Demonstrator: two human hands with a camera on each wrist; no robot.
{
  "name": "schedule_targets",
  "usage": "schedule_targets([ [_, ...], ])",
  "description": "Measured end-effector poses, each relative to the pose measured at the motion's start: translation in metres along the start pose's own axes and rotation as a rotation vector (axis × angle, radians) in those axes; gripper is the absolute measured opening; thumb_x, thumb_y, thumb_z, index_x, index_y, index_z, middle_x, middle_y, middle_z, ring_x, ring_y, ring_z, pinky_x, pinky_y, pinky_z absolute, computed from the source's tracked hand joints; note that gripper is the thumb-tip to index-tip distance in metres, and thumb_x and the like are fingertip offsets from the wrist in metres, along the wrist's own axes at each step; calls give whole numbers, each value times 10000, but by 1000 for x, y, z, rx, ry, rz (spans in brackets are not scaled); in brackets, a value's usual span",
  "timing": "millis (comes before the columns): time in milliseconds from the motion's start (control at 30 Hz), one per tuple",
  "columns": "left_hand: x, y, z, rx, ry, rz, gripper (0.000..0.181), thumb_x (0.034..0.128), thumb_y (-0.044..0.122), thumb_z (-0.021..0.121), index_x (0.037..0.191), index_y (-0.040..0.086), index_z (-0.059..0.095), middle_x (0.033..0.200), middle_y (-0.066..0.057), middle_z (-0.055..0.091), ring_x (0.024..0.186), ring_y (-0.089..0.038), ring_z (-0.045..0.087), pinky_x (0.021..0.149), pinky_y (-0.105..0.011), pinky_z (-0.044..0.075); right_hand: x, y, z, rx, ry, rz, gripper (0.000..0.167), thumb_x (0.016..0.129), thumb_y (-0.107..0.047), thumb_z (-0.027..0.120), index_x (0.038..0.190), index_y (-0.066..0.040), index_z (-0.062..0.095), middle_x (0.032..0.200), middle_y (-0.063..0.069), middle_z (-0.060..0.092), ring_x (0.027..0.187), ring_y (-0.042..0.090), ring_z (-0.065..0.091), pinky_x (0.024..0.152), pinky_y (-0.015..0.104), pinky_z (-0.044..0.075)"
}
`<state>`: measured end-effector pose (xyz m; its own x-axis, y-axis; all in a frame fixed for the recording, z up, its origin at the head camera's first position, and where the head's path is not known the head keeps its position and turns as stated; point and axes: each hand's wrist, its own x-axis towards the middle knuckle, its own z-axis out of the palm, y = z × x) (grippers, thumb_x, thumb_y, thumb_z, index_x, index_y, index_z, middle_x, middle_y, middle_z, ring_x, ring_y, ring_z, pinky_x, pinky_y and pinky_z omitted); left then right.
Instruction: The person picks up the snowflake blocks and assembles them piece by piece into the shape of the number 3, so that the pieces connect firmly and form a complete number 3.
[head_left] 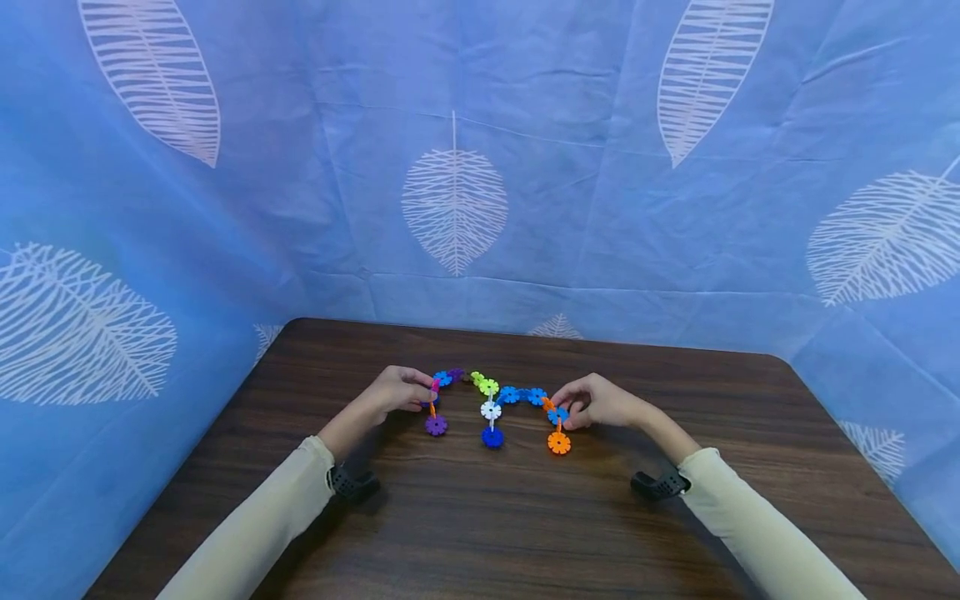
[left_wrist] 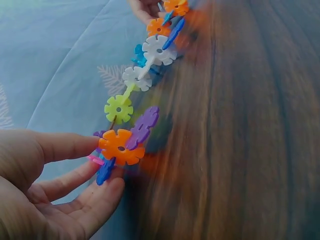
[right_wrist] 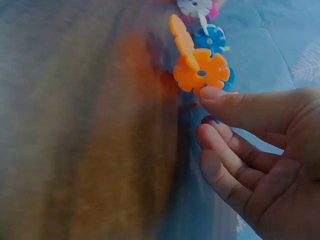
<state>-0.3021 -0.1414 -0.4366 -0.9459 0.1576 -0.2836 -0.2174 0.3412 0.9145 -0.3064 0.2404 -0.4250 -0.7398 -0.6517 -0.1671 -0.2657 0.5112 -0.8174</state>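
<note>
A chain of interlocking plastic snowflake discs arches over the table in the head view. My left hand pinches its left end, near a pink and a dark blue disc; an orange disc and a purple disc extend from there. My right hand holds the right end between thumb and fingers, by a blue disc, with an orange disc just below. A middle branch has a white disc and a dark blue disc. Fingers hide parts of both ends.
The dark wood-grain table lies under both arms. Behind it hangs a blue cloth with white leaf prints, which also covers the sides. A dark band sits at the left wrist, and another band at the right.
</note>
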Motion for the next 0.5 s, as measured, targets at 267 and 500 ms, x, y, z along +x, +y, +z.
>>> schedule_targets([
  [267, 23, 9, 11, -32, -46, 13, 306, 926, 30, 711, 1219, -53, 676, 1112, -153, 734, 954, -204, 727, 900, -386, 616, -17, 0, 15, 2, 64, 23, 310, 873, -50, 787, 1123, 87, 666, 875, 143, 696, 674, 149, 638, 560, 278, 539],
  [500, 49, 17, 22, -31, -64, 9, 283, 934, 53, 711, 1205, -28, 700, 1159, -153, 720, 1120, -291, 696, 979, -420, 584, -30, -5, 30, -23, 83, 17, 293, 848, -101, 821, 1029, 63, 660, 810, 114, 691, 567, 140, 606, 511, 287, 538],
])
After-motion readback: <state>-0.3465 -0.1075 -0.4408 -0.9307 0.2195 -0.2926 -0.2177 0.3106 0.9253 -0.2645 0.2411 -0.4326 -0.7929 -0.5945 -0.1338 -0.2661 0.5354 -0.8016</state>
